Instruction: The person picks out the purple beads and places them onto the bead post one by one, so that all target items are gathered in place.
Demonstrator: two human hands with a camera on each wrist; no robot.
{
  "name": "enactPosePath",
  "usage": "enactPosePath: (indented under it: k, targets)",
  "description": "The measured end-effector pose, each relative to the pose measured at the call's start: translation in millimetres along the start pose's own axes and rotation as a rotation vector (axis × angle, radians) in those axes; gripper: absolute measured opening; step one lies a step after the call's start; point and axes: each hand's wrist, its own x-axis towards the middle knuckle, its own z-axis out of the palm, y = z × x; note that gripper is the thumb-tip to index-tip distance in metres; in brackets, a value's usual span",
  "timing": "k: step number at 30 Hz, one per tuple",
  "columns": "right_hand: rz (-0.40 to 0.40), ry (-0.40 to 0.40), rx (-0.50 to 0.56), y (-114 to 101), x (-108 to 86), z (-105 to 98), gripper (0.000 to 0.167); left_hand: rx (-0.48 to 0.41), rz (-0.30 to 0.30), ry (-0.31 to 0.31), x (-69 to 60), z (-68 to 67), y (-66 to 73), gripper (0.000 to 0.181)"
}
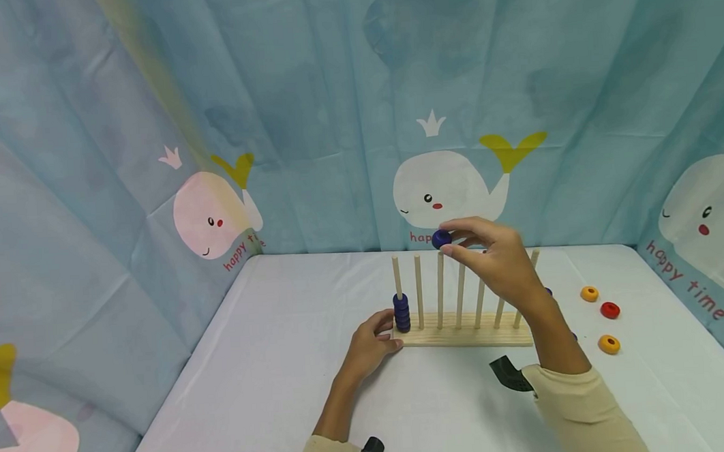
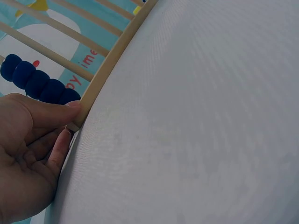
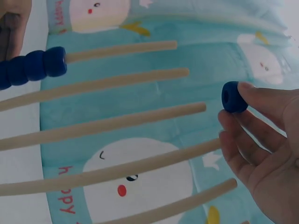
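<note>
A wooden rack (image 1: 466,338) with a row of upright pegs stands on the table. Several blue beads (image 1: 401,313) are stacked on its leftmost peg; the other pegs visible in the right wrist view are bare. My left hand (image 1: 368,348) grips the left end of the base, thumb in front, as the left wrist view (image 2: 28,154) also shows. Between thumb and fingers, my right hand (image 1: 499,260) pinches a single blue bead (image 3: 234,97), held off the pegs, just above the tip of the third peg from the left (image 1: 441,290).
Right of the rack lie two orange beads (image 1: 589,294) and a red bead (image 1: 610,310). Blue beads (image 1: 548,291) partly show behind the right forearm. A patterned blue curtain (image 1: 307,119) hangs behind the white table (image 1: 253,368).
</note>
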Motion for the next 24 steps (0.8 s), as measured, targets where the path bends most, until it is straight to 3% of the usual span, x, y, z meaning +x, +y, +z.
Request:
enactPosePath:
  k: [24]
  targets:
    - [-0.019, -0.076, -0.007, -7, 11.1, 30, 0.034, -0.005, -0.001, -0.013, 0.2, -0.4, -1.3, 0.064]
